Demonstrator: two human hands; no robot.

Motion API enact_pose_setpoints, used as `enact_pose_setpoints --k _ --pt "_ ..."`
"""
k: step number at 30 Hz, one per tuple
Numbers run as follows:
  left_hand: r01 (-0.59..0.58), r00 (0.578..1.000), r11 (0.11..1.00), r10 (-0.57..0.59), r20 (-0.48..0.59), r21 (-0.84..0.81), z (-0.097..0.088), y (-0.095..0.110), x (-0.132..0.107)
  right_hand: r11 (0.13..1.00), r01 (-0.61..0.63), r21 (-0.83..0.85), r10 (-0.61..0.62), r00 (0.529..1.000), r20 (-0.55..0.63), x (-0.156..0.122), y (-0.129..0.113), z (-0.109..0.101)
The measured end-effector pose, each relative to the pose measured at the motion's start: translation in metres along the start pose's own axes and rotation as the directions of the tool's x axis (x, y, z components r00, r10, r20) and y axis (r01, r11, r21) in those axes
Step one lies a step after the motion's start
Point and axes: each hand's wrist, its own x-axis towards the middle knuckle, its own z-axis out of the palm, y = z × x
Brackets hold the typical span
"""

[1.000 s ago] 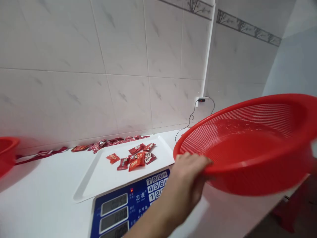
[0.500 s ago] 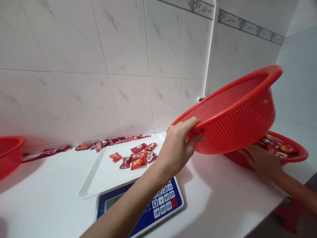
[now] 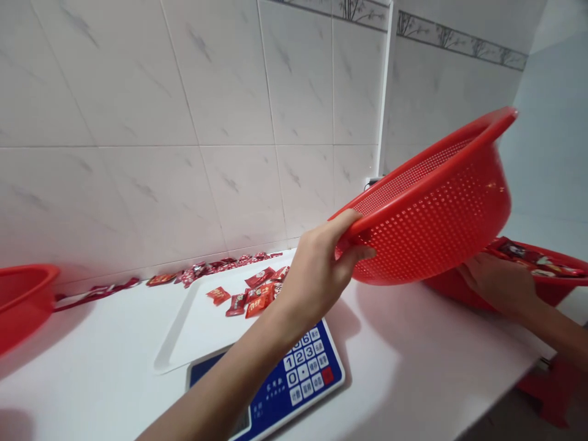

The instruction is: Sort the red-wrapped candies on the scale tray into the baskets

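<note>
My left hand (image 3: 328, 257) grips the near-left rim of a red perforated plastic basket (image 3: 432, 226), thumb under the rim. This basket is raised and tilted, its right end higher; the visible part of its inside shows no contents. Below it to the right, my right hand (image 3: 498, 282) is closed on the near side of a second red basket (image 3: 558, 293) holding wrapped candies (image 3: 537, 257). Its fingertips are partly hidden. Under my left forearm are a blue scale (image 3: 312, 398) with a keypad and a white tray (image 3: 184, 343) with several red candy packets (image 3: 260, 294).
More wrapped candies (image 3: 202, 272) lie in a row along the tiled wall (image 3: 138, 202). Another red basket (image 3: 27, 306) stands at the left edge of the white table (image 3: 395, 380). A red stool (image 3: 546, 398) shows below the table's right edge.
The candy-filled basket has shifted right and tilted, together with my right hand. The raised basket has tipped a little more steeply in my left hand. The view has shifted slightly.
</note>
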Motion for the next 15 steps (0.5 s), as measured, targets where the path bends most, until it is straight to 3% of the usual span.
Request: enact_pose_setpoints --k 3,7,15 --pt "-0.037 0.999 0.999 0.037 -0.012 0.025 -0.007 -0.003 0.006 0.998 0.061 -0.007 -0.062 0.992 -0.109 0.007 -0.016 -0.009" --pt "-0.109 0.993 0.984 0.114 -0.030 0.139 -0.012 -0.003 0.016 0.991 0.081 0.102 -0.061 0.980 -0.189 0.007 -0.047 -0.042" --pt "-0.209 0.978 0.963 0.205 0.041 0.168 -0.001 0.001 0.014 0.845 -0.033 0.534 -0.019 0.996 0.091 0.022 -0.094 -0.119"
